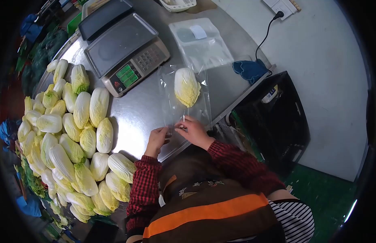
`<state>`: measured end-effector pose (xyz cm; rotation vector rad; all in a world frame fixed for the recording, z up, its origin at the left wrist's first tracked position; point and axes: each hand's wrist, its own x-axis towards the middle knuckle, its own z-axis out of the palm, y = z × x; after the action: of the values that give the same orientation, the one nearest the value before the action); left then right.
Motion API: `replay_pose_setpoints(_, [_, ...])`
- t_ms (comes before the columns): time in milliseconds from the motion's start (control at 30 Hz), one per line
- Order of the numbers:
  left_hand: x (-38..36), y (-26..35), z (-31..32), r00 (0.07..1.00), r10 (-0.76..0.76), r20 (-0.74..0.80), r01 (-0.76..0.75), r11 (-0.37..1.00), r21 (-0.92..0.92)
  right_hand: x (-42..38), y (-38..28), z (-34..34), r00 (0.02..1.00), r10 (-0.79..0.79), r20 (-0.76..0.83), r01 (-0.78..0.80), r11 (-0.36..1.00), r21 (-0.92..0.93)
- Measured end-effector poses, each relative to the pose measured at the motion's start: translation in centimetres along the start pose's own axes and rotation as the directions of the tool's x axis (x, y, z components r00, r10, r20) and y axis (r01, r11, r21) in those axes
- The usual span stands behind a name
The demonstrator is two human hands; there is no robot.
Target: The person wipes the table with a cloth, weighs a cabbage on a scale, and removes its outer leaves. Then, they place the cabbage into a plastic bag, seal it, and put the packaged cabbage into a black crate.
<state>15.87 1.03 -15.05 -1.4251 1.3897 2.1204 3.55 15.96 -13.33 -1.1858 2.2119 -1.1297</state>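
Note:
One napa cabbage (187, 87) lies inside a clear plastic bag (167, 87) on the metal table, its leafy yellow end toward me. At the bag's near edge, my left hand (157, 139) pinches the plastic on one side. My right hand (192, 130) is a little to the right, fingers closed on the same edge of the bag. The two hands are close but apart. A large pile of napa cabbages (82, 109) covers the left of the table.
A digital scale (125, 50) with a lit green display stands behind the pile. Flat clear bags (202, 44) lie at the back, near a blue cloth item (250, 69). A black crate (273, 117) is at the right, below a wall outlet (282, 8).

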Motion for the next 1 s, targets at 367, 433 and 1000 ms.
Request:
replay_pose_setpoints(367, [0.5,-1.9,2.2,0.999,0.039,-0.02,-0.042,0.984,-0.172,0.0,0.6,1.6,0.965,-0.203,0.169,0.246,0.92,-0.304])
replay_pose_setpoints(433, [0.8,-3.1,2.6,0.995,0.084,-0.062,-0.094,0.977,-0.19,-1.8,1.1,0.1,0.935,-0.273,0.226,0.337,0.883,-0.326])
replay_pose_setpoints(1000, [5.2,2.1,-1.7,0.303,0.743,0.597,-0.599,-0.339,0.726,-1.7,9.5,-12.5,0.957,-0.26,0.132,0.286,0.747,-0.601])
